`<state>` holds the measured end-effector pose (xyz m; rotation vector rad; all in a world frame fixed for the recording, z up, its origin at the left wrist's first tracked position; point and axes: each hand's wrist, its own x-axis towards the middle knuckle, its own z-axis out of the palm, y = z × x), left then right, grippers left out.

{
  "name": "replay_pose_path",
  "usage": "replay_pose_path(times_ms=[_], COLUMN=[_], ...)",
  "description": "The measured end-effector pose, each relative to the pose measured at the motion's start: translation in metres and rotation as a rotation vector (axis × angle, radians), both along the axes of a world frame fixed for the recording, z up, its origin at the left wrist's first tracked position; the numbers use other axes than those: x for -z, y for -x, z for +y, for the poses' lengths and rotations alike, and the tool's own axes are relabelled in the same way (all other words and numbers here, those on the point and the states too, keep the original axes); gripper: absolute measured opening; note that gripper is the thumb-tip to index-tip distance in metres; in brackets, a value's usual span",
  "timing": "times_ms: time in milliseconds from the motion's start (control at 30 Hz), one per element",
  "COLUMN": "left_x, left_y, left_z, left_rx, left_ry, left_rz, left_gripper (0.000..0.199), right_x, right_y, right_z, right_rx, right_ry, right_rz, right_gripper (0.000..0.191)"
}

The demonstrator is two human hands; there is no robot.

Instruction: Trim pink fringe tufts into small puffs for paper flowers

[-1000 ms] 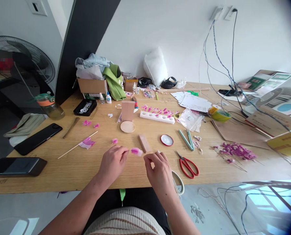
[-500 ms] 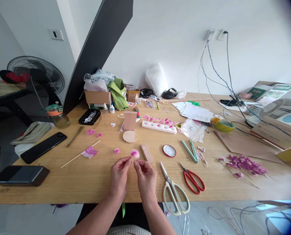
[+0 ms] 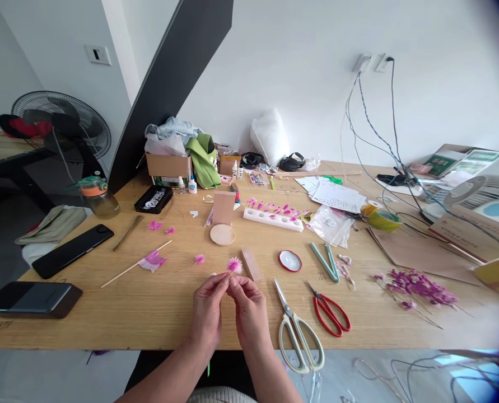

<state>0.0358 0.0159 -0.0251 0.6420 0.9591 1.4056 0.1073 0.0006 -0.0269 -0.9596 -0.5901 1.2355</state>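
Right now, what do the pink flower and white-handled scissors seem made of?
Pink flower: perhaps fabric or fibre, matte, judging by its fluffy, fringed edge. White-handled scissors: blades likely metal, from their grey sheen; handles probably smooth plastic, from their even, pale colour.

desk (image 3: 148, 319), near middle: flower (image 3: 234, 265) at fingertips of left hand (image 3: 208, 308) and right hand (image 3: 251, 308). scissors (image 3: 288, 310) right of hands, handles past near edge. disc (image 3: 223, 235) behind flower, block (image 3: 224, 210) behind disc, rack (image 3: 273, 219) right of block. phone (image 3: 73, 251) left, box (image 3: 169, 164) far left.
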Motion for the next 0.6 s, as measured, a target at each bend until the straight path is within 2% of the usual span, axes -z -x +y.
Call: replay_pose_path(times_ms=[133,333,600], left_x=[0.002,0.003,0.007], left_y=[-0.006,-0.013,-0.012], left_z=[-0.003,-0.004,-0.005], left_rx=[0.000,0.028,0.045], left_ry=[-0.047,-0.075,-0.107], left_rz=[0.061,0.141,0.204], left_gripper=[0.015,0.016,0.015], right_x=[-0.005,-0.010,-0.011], right_y=[-0.009,-0.024,-0.024], right_z=[0.000,-0.002,-0.005], right_rx=[-0.040,-0.049,-0.051], right_ry=[0.000,0.012,0.005], right_rz=[0.018,-0.088,-0.074], right_gripper=[0.022,0.026,0.026])
